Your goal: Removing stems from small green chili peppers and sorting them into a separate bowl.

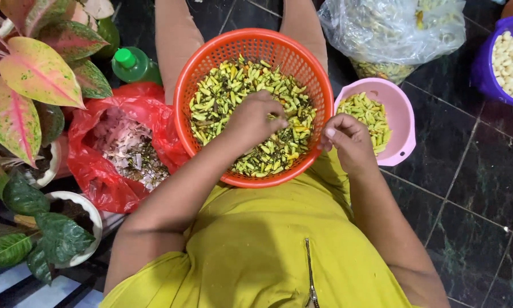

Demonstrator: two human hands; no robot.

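Overhead, from the head view, the round orange plastic mesh basket (211,63) sits in the person's lap, its near rim touching the yellow garment (256,245); dark tiled floor (479,171) lies open to the right of the arm, while the left side is crowded by potted plants with pink-and-green leaves (34,85); the basket holds a heap of small yellow-green chillies (222,94); the left hand (255,118) is down in that heap, fingers (275,109) curled and pressed together over the chillies; the right hand (348,140) hovers just outside the basket's right rim, fingers closed in a loose fist, and I cannot tell what they pinch; just beside it stands a small pink plastic bowl (402,122) partly filled with chillies; a red plastic bag (91,165) touching the basket's left side holds pale scraps; a green bottle (132,64) stands behind it; a clear plastic bag (393,28) and a purple basket of pale pieces (510,60) lie well apart, top right.
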